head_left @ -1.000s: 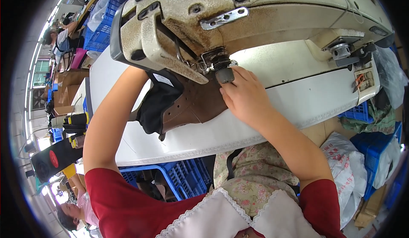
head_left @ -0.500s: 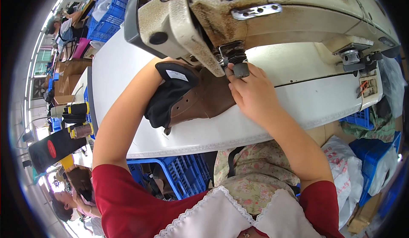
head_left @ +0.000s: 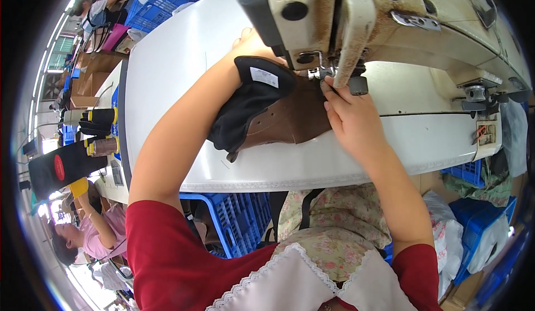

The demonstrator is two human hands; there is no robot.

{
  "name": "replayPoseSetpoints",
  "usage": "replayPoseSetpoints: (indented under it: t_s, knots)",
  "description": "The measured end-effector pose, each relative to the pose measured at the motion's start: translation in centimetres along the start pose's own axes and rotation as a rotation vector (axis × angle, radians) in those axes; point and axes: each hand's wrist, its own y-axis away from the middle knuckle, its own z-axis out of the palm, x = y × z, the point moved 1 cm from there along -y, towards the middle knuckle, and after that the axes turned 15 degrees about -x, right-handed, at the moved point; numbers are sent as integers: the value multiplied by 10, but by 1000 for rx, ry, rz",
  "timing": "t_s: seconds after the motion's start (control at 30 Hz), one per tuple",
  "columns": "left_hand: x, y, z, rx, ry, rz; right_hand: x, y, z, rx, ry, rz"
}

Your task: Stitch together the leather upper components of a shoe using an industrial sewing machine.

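A brown leather shoe upper (head_left: 278, 122) with a black lining (head_left: 237, 107) and a white label lies under the head of a sewing machine (head_left: 356, 21). Its far edge reaches the presser foot (head_left: 319, 73). My right hand (head_left: 356, 113) is closed at the leather's right edge, fingertips pinched close beside the foot. Behind the lining, on the far side of the piece, is my left hand (head_left: 251, 42). Only part of it shows, and its fingers are mostly hidden by the machine head and the upper.
The white machine table (head_left: 167, 71) curves around the work. Below its front edge stands a blue crate (head_left: 239, 222). Thread spools (head_left: 103, 146) stand at the left; another person (head_left: 100, 227) sits beyond. Plastic bags (head_left: 443, 227) and a blue bin (head_left: 479, 222) are at the lower right.
The whole view has shifted, so machine and upper appear farther right. More of my left hand shows beside the machine head. My right hand stays by the presser foot.
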Motion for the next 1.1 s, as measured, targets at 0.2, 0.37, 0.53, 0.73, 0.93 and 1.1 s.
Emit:
replayPoseSetpoints:
  t_s: [0.2, 0.37, 0.53, 0.73, 0.93, 1.1]
  knots:
    - [1, 1, 0, 140, -273, -42, 2, -2, 1, 6, -36, 3]
    - [0, 1, 3, 256, -496, -88, 6, -4, 4, 27, -26, -6]
    - [4, -5, -2, 366, -713, -142, 10, -7, 3, -70, 91, 61]
    - [10, -5, -11, 476, -965, -212, 9, -12, 7, -34, 77, 81]
    - [12, -15, -11, 567, -1223, -287, 8, -14, 9, 78, 44, 35]
    - [16, -20, -14, 658, -1446, -342, 9, -12, 9, 100, 0, 33]
